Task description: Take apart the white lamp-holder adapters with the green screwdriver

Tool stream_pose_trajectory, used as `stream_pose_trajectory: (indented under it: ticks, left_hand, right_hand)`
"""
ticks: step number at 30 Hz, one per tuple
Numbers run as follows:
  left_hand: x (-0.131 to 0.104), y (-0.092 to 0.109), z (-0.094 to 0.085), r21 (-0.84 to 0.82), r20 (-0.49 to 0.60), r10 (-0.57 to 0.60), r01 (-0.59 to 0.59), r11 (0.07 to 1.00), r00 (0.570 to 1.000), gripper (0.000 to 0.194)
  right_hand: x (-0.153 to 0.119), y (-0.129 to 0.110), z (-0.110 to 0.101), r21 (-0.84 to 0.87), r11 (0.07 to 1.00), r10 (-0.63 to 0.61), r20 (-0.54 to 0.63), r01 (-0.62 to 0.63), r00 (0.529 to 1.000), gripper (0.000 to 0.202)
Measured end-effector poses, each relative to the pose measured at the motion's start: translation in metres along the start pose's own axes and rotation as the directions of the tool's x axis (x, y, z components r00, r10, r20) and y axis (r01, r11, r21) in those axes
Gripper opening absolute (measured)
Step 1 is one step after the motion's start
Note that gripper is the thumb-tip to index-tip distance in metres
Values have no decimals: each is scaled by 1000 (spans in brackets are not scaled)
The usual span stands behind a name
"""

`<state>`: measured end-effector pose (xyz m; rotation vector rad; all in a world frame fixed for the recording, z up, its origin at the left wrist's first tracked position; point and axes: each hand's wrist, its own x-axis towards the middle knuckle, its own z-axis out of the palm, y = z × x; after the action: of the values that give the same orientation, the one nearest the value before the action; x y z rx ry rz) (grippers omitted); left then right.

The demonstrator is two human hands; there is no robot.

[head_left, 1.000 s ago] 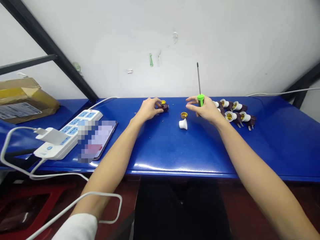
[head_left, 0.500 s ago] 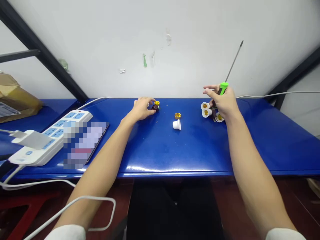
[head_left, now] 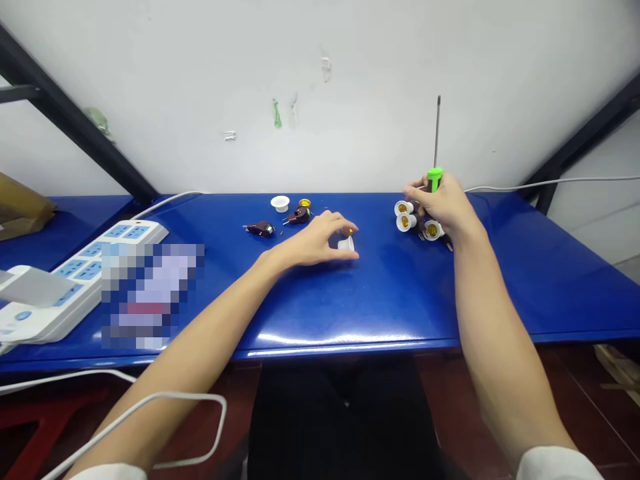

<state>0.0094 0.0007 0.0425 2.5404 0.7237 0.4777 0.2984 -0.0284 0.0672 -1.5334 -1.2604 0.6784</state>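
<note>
The table (head_left: 380, 293) offers a free lane between the left hand (head_left: 317, 241) and right hand (head_left: 453, 205); sockets (head_left: 406, 222) crowd the right hand, the power strip (head_left: 80, 268) blocks the far left.

A white left sleeve (head_left: 110, 473) was worn well back from the left grip (head_left: 320, 241), a white right sleeve (head_left: 557, 463) well back from the right grip (head_left: 450, 205); below both grips, black legwear (head_left: 340, 420) was worn.
</note>
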Motion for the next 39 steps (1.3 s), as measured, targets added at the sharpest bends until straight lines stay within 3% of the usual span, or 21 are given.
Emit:
stream_pose_trajectory:
  ticks: [5,9,15,21,24,30,32,36,39]
  left_hand:
    - [0,-5,2,66,26,-11,10,998,1000,36]
    - [0,-17,-10,254,15,-80,74,964,997,38]
    - [-3,-41,-27,396,-79,-234,246,885,969,44]
    - [-8,-40,-41,398,-163,-304,344,850,939,47]
    - [-8,-35,-43,379,-172,-303,347,858,937,45]
    - [-8,-38,-40,400,-91,-273,286,871,958,52]
    - [-9,-42,-41,396,-54,-261,261,880,964,60]
    - [-13,-47,-45,407,-8,-265,245,880,964,72]
    - [-14,-47,-48,426,-7,-289,264,865,957,73]
  right_hand:
    - [8,13,-6,-143,990,-2,-7,1,1000,25]
    - [7,12,1,-199,978,-58,62,69,996,25]
    - [-10,1,51,-254,961,-42,254,109,966,23]
    - [-21,2,88,-286,944,-58,349,166,935,26]
    - [-22,2,92,-296,935,-84,348,195,934,22]
    - [-24,4,97,-284,945,-70,314,164,947,22]
    - [-26,5,102,-194,972,-54,354,130,934,21]
    - [-29,1,103,79,993,-116,494,89,862,25]
    - [-23,-8,83,34,992,-127,398,124,908,25]
